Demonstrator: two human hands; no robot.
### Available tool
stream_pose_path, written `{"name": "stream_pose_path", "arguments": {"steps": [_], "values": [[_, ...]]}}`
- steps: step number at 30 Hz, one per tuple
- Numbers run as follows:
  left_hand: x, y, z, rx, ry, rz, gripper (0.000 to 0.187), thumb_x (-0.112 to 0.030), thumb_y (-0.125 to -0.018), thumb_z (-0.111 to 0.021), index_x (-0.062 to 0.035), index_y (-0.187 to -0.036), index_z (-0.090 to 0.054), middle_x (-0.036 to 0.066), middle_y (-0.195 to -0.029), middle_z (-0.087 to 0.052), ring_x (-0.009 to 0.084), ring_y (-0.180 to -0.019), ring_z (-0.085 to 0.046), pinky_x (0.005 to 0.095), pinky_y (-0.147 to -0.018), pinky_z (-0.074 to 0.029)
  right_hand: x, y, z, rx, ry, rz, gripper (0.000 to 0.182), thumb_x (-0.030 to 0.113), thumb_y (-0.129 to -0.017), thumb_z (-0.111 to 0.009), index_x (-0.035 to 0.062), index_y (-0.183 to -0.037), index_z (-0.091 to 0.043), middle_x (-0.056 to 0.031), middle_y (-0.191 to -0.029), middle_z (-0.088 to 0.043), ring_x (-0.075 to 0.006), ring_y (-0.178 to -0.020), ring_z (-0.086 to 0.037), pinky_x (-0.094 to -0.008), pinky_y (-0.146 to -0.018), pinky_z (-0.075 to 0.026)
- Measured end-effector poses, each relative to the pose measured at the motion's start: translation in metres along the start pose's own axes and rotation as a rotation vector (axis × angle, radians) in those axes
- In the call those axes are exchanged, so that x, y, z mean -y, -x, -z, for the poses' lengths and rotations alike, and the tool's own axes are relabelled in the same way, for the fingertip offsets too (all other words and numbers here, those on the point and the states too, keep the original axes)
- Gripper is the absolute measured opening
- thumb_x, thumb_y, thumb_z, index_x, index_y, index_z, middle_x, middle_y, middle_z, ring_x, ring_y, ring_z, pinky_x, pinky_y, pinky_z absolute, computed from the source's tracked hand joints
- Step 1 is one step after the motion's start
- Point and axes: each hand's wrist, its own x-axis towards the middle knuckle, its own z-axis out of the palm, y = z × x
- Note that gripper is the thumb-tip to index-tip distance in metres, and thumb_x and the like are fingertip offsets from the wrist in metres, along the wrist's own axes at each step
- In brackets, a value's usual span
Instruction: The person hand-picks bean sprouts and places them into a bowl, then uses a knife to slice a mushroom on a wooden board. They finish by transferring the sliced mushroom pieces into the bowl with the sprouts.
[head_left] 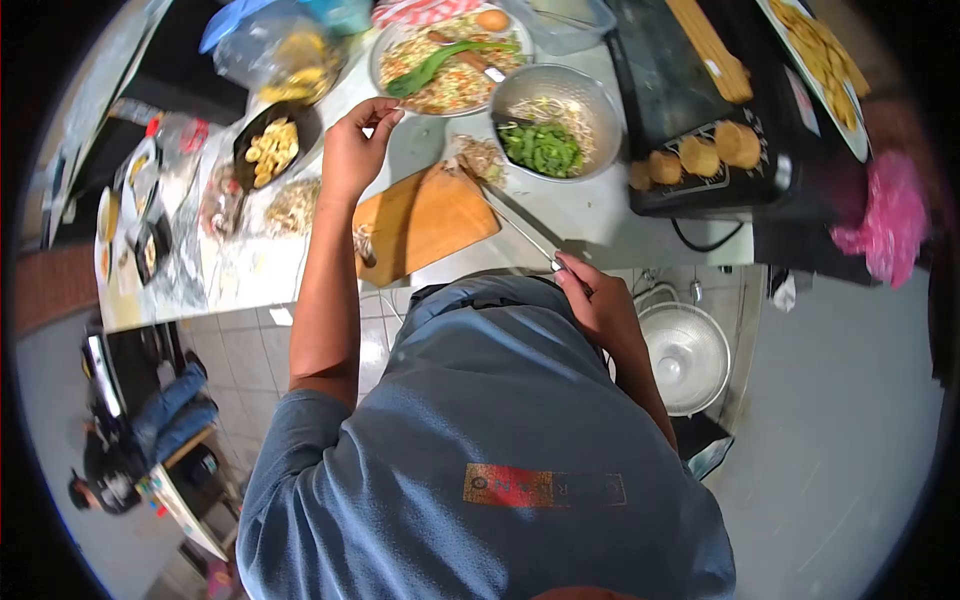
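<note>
My left hand (362, 145) is raised over the table beyond the cutting board, thumb and fingertips pinched together; whatever they hold is too small to tell. In my right hand (598, 305), near the table's front edge, is the handle of a knife (522, 224), its blade slanting away over the right side of the wooden cutting board (425, 225). The blade's far end reaches a small heap of pale shredded scraps (478, 158). Beside that stands a metal bowl (602, 110) with bean sprouts and chopped greens. Behind, a round tray (376, 62) holds chopped vegetables, a green leaf and an egg.
A dark pan (308, 125) with yellowish pieces and plastic bags (285, 60) are on the left. To the right are a stove (690, 165) with large knobs, a long plate (825, 75) of food and a pink bag (890, 225). A colander (690, 355) sits below the table edge.
</note>
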Motion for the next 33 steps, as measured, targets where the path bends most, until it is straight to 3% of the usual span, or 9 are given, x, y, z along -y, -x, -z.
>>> {"name": "stream_pose_path", "arguments": {"steps": [3, 5, 6, 8, 15, 18, 21, 28, 33], "values": [[0.020, 0.022, 0.027, -0.049, -0.029, 0.066, 0.025, -0.022, -0.094, -0.073, -0.0028, -0.110, -0.073, 0.004, -0.099, -0.075, 0.0111, -0.084, -0.067, 0.0269, -0.075, -0.052, 0.005, -0.015, -0.007, 0.071, 0.011, 0.066, 0.034, 0.028, -0.098, -0.063, 0.0068, -0.124, -0.069, -0.0201, -0.104, -0.072, -0.0339, -0.097, -0.072, -0.0367, -0.083, -0.054], [0.030, 0.039, 0.043, -0.026, -0.042, 0.116, 0.023, -0.020, -0.094, -0.073, -0.0035, -0.109, -0.073, 0.004, -0.097, -0.074, 0.0111, -0.077, -0.063, 0.0275, -0.072, -0.051, 0.011, -0.024, -0.010, 0.081, 0.065, 0.129, 0.031, 0.019, -0.098, -0.063, 0.0012, -0.123, -0.068, -0.0114, -0.085, -0.073, -0.0110, -0.071, -0.062, -0.0275, -0.070, -0.050], [0.037, 0.047, 0.049, -0.024, -0.009, 0.160, 0.020, -0.018, -0.095, -0.071, -0.0040, -0.109, -0.072, 0.005, -0.095, -0.073, 0.0111, -0.073, -0.059, 0.0279, -0.070, -0.050, 0.014, -0.028, -0.011, 0.106, 0.071, 0.140, 0.031, 0.019, -0.098, -0.063, 0.0012, -0.123, -0.068, -0.0114, -0.085, -0.073, -0.0110, -0.071, -0.062, -0.0275, -0.070, -0.050], [0.049, 0.066, 0.061, 0.010, -0.047, 0.181, 0.020, -0.016, -0.095, -0.071, -0.0039, -0.110, -0.072, 0.006, -0.096, -0.073, 0.0113, -0.074, -0.060, 0.0281, -0.070, -0.051, 0.022, -0.037, -0.014, 0.123, 0.071, 0.159, 0.032, 0.024, -0.097, -0.064, 0.0039, -0.121, -0.070, -0.0215, -0.097, -0.072, -0.0320, -0.088, -0.074, -0.0344, -0.076, -0.055], [0.075, 0.110, 0.068, 0.158, -0.132, 0.265, 0.025, -0.012, -0.089, -0.071, -0.0039, -0.113, -0.071, 0.007, -0.098, -0.074, 0.0160, -0.072, -0.061, 0.0300, -0.070, -0.052, 0.034, -0.060, -0.023, 0.186, 0.051, 0.270, 0.030, 0.021, -0.096, -0.066, 0.0023, -0.120, -0.070, -0.0209, -0.090, -0.072, -0.0270, -0.079, -0.074, -0.0332, -0.070, -0.053], [0.076, 0.116, 0.062, 0.152, -0.186, 0.288, 0.023, -0.014, -0.087, -0.071, -0.0040, -0.108, -0.073, 0.011, -0.096, -0.075, 0.0249, -0.072, -0.066, 0.0352, -0.071, -0.054, 0.033, -0.065, -0.028, 0.186, 0.044, 0.291, 0.030, 0.021, -0.096, -0.066, 0.0024, -0.120, -0.070, -0.0207, -0.089, -0.072, -0.0270, -0.078, -0.074, -0.0334, -0.069, -0.053], [0.076, 0.117, 0.059, 0.147, -0.144, 0.300, 0.022, -0.015, -0.089, -0.072, -0.0032, -0.107, -0.072, 0.009, -0.094, -0.075, 0.0178, -0.071, -0.063, 0.0324, -0.070, -0.053, 0.032, -0.065, -0.031, 0.160, 0.023, 0.337, 0.030, 0.021, -0.096, -0.066, 0.0022, -0.120, -0.070, -0.0203, -0.088, -0.072, -0.0251, -0.075, -0.073, -0.0332, -0.068, -0.053], [0.085, 0.113, 0.059, 0.130, -0.142, 0.314, 0.018, -0.015, -0.088, -0.072, -0.0024, -0.100, -0.072, 0.012, -0.091, -0.075, 0.0230, -0.074, -0.068, 0.0340, -0.072, -0.054, 0.044, -0.059, -0.026, 0.211, 0.075, 0.171, 0.032, 0.022, -0.097, -0.064, 0.0029, -0.122, -0.069, -0.0201, -0.089, -0.072, -0.0218, -0.075, -0.072, -0.0317, -0.070, -0.053], [0.084, 0.112, 0.067, 0.112, 0.007, 0.304, 0.017, -0.014, -0.088, -0.072, -0.0022, -0.101, -0.070, 0.008, -0.084, -0.072, 0.0157, -0.070, -0.064, 0.0311, -0.069, -0.052, 0.036, -0.057, -0.026, 0.180, 0.063, 0.168, 0.032, 0.023, -0.097, -0.064, 0.0040, -0.123, -0.069, -0.0198, -0.096, -0.074, -0.0226, -0.083, -0.074, -0.0307, -0.075, -0.054]]}}
